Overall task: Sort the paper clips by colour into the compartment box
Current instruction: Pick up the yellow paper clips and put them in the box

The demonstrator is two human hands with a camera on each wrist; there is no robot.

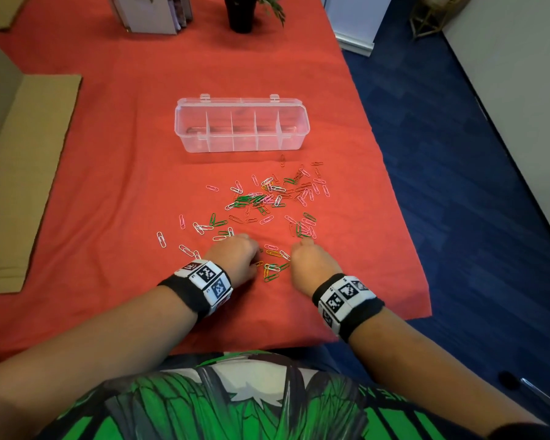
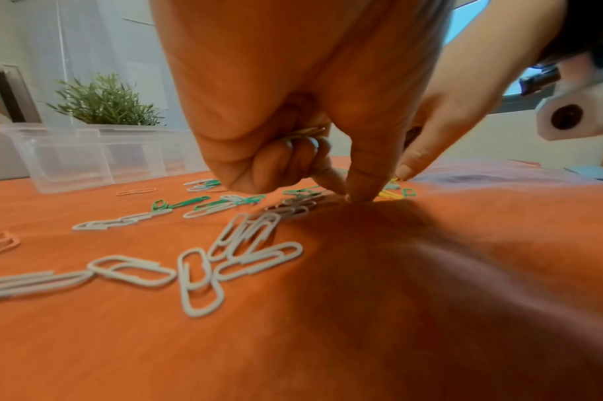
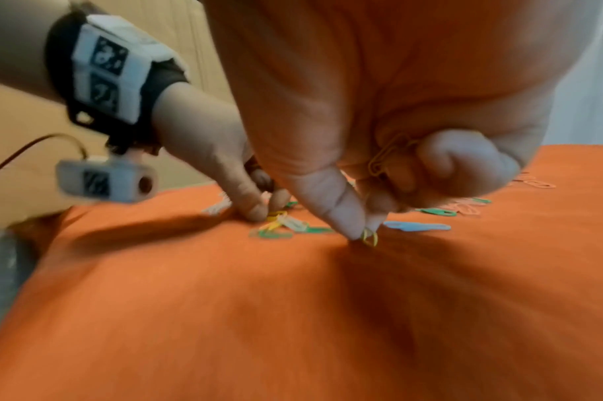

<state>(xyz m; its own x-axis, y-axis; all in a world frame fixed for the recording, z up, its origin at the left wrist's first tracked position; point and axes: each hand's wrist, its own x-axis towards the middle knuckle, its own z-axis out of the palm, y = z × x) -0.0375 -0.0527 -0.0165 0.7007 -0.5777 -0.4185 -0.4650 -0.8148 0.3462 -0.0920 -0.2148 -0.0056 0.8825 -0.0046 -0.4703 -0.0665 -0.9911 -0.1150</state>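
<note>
A clear compartment box (image 1: 242, 125) stands open on the red cloth, with no clips showing in its several compartments. Paper clips (image 1: 267, 201) in white, pink, green, red and yellow lie scattered in front of it. My left hand (image 2: 347, 196) presses thumb and forefinger to the cloth among the clips, and its curled fingers hold yellow clips (image 2: 306, 133) in the palm. My right hand (image 3: 363, 230) pinches a yellow clip (image 3: 370, 237) off the cloth and keeps more yellow clips (image 3: 385, 157) under its curled fingers. In the head view the left hand (image 1: 235, 255) and right hand (image 1: 308, 258) flank a small yellow-and-green cluster (image 1: 273, 265).
A potted plant (image 1: 242, 11) and a white holder with papers (image 1: 153, 14) stand at the table's far end. Flat cardboard (image 1: 23, 173) lies along the left. The cloth's right edge (image 1: 394, 185) drops to blue carpet. White clips (image 2: 197, 271) lie close to my left wrist.
</note>
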